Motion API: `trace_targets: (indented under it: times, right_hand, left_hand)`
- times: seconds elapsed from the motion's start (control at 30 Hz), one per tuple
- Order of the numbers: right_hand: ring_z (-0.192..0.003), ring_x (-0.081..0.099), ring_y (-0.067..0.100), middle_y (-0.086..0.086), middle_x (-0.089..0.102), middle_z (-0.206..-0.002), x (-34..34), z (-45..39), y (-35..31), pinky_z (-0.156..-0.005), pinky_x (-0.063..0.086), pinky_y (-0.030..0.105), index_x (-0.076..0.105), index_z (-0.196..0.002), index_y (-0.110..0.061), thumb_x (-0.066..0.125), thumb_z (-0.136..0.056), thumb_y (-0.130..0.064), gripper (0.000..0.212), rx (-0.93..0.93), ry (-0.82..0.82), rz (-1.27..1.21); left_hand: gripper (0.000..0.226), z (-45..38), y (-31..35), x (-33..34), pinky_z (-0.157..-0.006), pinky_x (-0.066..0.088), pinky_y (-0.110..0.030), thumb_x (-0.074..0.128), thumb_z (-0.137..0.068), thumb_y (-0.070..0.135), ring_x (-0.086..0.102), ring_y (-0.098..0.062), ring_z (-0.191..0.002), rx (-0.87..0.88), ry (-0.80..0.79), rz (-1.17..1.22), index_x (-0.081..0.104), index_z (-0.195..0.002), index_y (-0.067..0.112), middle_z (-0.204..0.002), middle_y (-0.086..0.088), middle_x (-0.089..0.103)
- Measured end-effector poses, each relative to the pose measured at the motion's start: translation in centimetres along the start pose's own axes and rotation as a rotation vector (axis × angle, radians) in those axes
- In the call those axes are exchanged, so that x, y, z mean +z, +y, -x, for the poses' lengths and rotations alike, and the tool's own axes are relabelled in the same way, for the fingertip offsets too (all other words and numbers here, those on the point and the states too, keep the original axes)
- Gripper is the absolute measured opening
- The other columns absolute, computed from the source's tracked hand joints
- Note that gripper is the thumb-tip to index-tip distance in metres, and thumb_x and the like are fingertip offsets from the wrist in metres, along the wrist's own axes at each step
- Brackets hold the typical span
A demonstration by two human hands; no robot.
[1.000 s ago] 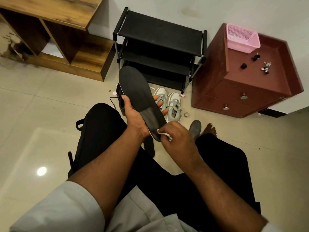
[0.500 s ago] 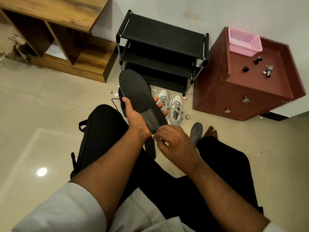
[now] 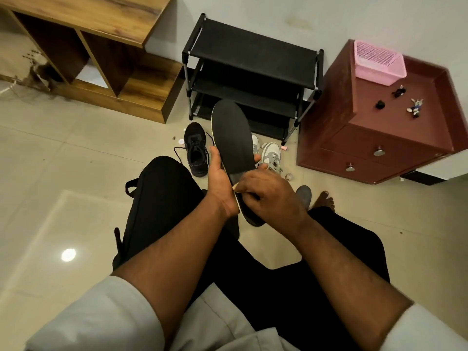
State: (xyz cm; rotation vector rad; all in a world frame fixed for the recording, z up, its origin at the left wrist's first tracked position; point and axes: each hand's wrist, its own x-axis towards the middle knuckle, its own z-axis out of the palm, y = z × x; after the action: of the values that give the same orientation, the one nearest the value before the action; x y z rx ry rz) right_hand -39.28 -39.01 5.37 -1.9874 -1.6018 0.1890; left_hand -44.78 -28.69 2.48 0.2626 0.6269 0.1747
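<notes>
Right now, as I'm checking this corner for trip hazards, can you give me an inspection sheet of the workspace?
Surface: glossy beige tiled floor, with lamp glare.
Job's things: black insole raised over the lap; pale scrap at its heel, kind unclear.
Clutter: black sneaker, laces loose; grey-white sneaker pair; second insole by a bare foot; small bits near the rack.
Hands: left hand grips the insole's middle; right hand pinches the scrap against it.
Cables: nothing seen.
Surroundings: black shoe rack, wooden shelf unit, red-brown cabinet bearing a pink basket and small items.

Left grip (image 3: 219, 184) cupped — right grip (image 3: 270, 191) pinching
</notes>
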Motion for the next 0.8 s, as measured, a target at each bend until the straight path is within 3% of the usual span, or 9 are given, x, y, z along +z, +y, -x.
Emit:
trace_targets:
  times: [0.1,0.17,0.23,0.33,0.43,0.63,0.73,0.8]
  right_hand:
    - [-0.082,0.061,0.011,0.004,0.068,-0.086,0.1,2.0,-1.0,-0.079,0.048,0.027,0.072,-0.086,-0.008,0.063,-0.081,-0.005,0.011,0.000,-0.017,-0.062]
    - [-0.082,0.061,0.012,0.004,0.069,-0.085,0.2,2.1,-1.0,-0.081,0.046,0.023,0.072,-0.085,-0.008,0.062,-0.081,-0.007,0.011,0.003,0.019,-0.062]
    - [-0.083,0.063,0.013,0.004,0.070,-0.086,0.3,1.0,-0.4,-0.084,0.049,0.030,0.072,-0.085,-0.009,0.059,-0.082,-0.010,0.014,0.032,0.076,-0.034]
    - [-0.083,0.064,0.015,0.004,0.070,-0.087,0.0,-0.9,0.5,-0.080,0.053,0.041,0.072,-0.088,-0.009,0.064,-0.080,-0.004,0.012,0.115,0.127,0.010]
    - [-0.083,0.063,0.012,0.001,0.070,-0.089,-0.4,-1.3,0.7,-0.080,0.054,0.042,0.073,-0.090,-0.012,0.066,-0.080,-0.007,0.014,0.131,0.039,-0.013]
    - [-0.078,0.065,0.014,0.000,0.071,-0.084,-0.6,2.1,-0.7,-0.074,0.048,0.032,0.074,-0.084,-0.013,0.061,-0.077,-0.012,0.015,0.083,-0.028,-0.041]
    - [-0.080,0.065,0.013,-0.001,0.071,-0.084,-0.4,2.0,-0.5,-0.078,0.045,0.031,0.074,-0.084,-0.014,0.060,-0.078,-0.014,0.015,0.097,0.003,-0.011]
    - [-0.082,0.065,0.014,0.000,0.071,-0.086,-0.1,0.8,0.2,-0.082,0.049,0.036,0.074,-0.086,-0.013,0.062,-0.080,-0.010,0.013,0.127,0.056,0.020]
  left_hand:
    - [0.090,-0.4,0.1,-0.2,-0.086,0.053,-0.053,0.032,-0.083,0.082,0.063,-0.029,-0.094,0.004,0.021,0.095,0.077,-0.095,0.004,-0.098,-0.014,0.068]
    - [0.086,-0.1,-0.3,0.0,-0.082,0.057,-0.046,0.036,-0.083,0.080,0.065,-0.028,-0.088,-0.021,0.017,0.056,0.072,-0.098,0.004,-0.092,-0.014,0.069]
    - [0.074,0.6,-1.0,0.2,-0.077,0.057,-0.034,0.043,-0.084,0.072,0.068,-0.024,-0.080,-0.072,-0.006,-0.026,0.072,-0.094,0.006,-0.085,-0.011,0.070]
    - [0.058,1.1,-2.0,0.3,-0.082,0.054,-0.034,0.047,-0.086,0.063,0.070,-0.023,-0.085,-0.145,-0.008,-0.023,0.076,-0.090,0.013,-0.088,-0.008,0.071]
    - [0.062,1.0,-1.8,0.1,-0.091,0.052,-0.037,0.044,-0.090,0.064,0.068,-0.026,-0.097,-0.129,-0.040,0.024,0.072,-0.106,0.012,-0.101,-0.010,0.069]
    - [0.080,0.1,-1.0,0.3,-0.084,0.056,-0.041,0.033,-0.092,0.070,0.065,-0.032,-0.096,-0.079,-0.015,0.023,0.060,-0.125,0.002,-0.106,-0.014,0.064]
    - [0.082,0.3,-1.5,0.4,-0.079,0.059,-0.039,0.032,-0.091,0.072,0.068,-0.029,-0.093,-0.100,-0.008,-0.005,0.064,-0.117,0.002,-0.102,-0.014,0.069]
    - [0.080,0.5,-1.8,0.4,-0.088,0.056,-0.039,0.036,-0.089,0.073,0.069,-0.027,-0.094,-0.127,-0.033,-0.031,0.067,-0.114,0.003,-0.103,-0.013,0.070]
